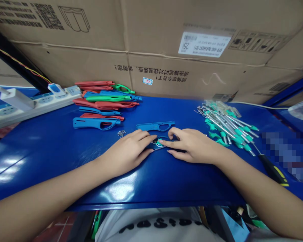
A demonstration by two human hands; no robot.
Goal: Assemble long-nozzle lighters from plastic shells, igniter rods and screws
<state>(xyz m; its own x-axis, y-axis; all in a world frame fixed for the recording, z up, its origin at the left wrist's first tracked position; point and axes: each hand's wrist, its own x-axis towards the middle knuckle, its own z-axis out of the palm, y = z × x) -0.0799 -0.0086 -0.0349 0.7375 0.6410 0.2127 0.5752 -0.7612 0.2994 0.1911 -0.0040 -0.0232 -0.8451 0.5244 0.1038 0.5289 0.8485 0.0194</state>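
Note:
On the blue table (101, 190), my left hand (131, 148) has its fingers closed around the left end of a small assembly, largely covered by the hands. My right hand (192, 144) touches a green part (159, 142) of it with the index finger, its thumb and other fingers spread. Thin white wire shows beside the green part. Just beyond the hands lies an empty blue shell half (155, 126) with a loop-shaped handle opening. A small pile of screws (121, 133) sits next to my left hand.
Red, blue and green shells (103, 104) are stacked at the back left, near a white power strip (44, 101). Metal rods with green parts (227, 124) lie at the right, beside a black and yellow screwdriver (272, 169). A cardboard box (151, 40) stands behind.

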